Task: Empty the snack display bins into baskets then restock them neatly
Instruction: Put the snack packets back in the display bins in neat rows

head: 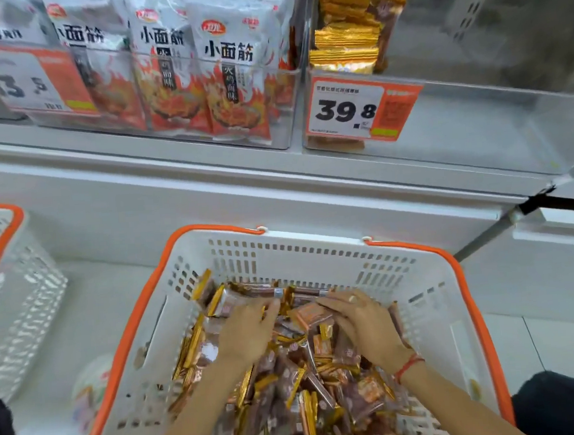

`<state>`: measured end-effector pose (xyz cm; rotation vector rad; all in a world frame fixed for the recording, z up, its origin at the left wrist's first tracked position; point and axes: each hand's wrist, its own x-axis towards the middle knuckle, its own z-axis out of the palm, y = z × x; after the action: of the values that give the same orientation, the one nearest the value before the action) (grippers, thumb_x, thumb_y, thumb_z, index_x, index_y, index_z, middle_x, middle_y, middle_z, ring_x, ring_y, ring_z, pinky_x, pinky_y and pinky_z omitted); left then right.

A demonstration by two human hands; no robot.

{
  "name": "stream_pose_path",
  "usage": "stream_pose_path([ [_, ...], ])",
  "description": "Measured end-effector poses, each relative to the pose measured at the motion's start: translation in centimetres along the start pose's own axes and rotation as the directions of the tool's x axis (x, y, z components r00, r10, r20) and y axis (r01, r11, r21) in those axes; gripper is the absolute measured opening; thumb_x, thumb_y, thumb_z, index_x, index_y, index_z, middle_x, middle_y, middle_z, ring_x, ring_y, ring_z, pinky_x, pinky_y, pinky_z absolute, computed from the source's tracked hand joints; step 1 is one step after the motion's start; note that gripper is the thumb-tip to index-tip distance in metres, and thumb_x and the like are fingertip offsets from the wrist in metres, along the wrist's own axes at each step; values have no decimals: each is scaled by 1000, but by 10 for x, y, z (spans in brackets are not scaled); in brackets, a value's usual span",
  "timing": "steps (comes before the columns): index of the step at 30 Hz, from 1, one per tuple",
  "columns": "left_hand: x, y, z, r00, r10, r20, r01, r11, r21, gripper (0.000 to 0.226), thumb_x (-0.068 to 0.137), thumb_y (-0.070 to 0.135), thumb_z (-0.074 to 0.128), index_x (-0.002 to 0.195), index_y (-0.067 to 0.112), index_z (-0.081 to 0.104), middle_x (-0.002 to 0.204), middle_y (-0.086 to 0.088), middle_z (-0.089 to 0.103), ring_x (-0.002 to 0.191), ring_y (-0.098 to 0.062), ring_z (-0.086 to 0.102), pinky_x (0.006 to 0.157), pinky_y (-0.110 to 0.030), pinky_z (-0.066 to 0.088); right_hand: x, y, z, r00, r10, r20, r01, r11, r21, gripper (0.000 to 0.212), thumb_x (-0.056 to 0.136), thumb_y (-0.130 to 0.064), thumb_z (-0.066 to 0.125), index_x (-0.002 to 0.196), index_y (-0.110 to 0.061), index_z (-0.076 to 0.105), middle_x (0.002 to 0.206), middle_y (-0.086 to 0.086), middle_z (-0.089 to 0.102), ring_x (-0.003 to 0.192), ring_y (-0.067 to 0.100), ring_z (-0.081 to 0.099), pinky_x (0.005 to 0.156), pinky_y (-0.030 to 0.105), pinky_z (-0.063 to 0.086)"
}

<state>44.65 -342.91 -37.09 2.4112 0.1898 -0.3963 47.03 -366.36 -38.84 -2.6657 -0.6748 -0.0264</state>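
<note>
A white basket with an orange rim (316, 252) stands in front of me, full of small gold and brown snack packets (312, 380). Both my hands are down inside it on the heap. My left hand (249, 326) curls its fingers round a few packets at the far side. My right hand (362, 321), with a ring and a red wrist string, grips packets beside it. Above, a clear display bin (460, 128) with a 39.8 price tag (359, 108) holds a short stack of the same gold packets (347, 41) at its left end.
A second clear bin (282, 128) to the left is packed with upright white and red flame-printed bags (230, 77). Another white basket with an orange rim (10, 294) sits at the left edge. A white shelf ledge (208, 196) runs between bins and baskets.
</note>
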Motion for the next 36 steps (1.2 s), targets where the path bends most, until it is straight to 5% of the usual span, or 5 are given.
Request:
stream_pose_path([
  [6, -2, 17, -28, 936, -196, 291, 350, 572, -741, 25, 93, 31, 62, 112, 15, 68, 109, -8, 71, 97, -19, 69, 67, -22, 56, 31, -42, -12, 980, 49, -191, -33, 996, 83, 63, 85, 2, 63, 141, -21, 47, 143, 3, 49, 131, 17, 43, 109, 28, 34],
  [11, -9, 0, -33, 928, -319, 192, 320, 420, -849, 31, 91, 16, 66, 118, 10, 53, 120, -2, 53, 107, -17, 57, 70, -22, 55, 7, -43, 34, 769, 443, 461, -495, 869, -11, 20, 95, -36, 55, 104, -20, 62, 114, 3, 62, 98, 18, 63, 93, 39, 50],
  [17, -18, -2, -29, 947, -195, 255, 319, 467, -825, 34, 97, 8, 56, 126, 26, 51, 105, 11, 68, 96, -6, 65, 77, -26, 56, -10, -42, 62, 702, 519, 487, -686, 676, 269, 13, 97, -31, 55, 102, -21, 63, 100, -1, 66, 97, 16, 64, 78, 25, 52],
  [23, -11, 16, -31, 918, -286, 276, 382, 444, -811, 23, 100, 14, 51, 123, 13, 54, 118, -7, 60, 115, -26, 56, 84, -41, 54, 22, -36, -33, 755, 468, 458, -577, 144, 804, 23, 96, -29, 57, 111, -15, 67, 106, 11, 71, 102, 22, 68, 91, 34, 55],
  [36, -18, 49, -19, 989, -126, 77, 144, 703, -696, 62, 95, 58, 32, 148, 26, 30, 149, 2, 40, 131, -18, 42, 111, -35, 29, 27, -63, -47, 800, 519, 299, -459, 211, 863, 22, 92, -28, 62, 114, -27, 63, 91, 2, 74, 84, 13, 71, 71, 18, 55],
])
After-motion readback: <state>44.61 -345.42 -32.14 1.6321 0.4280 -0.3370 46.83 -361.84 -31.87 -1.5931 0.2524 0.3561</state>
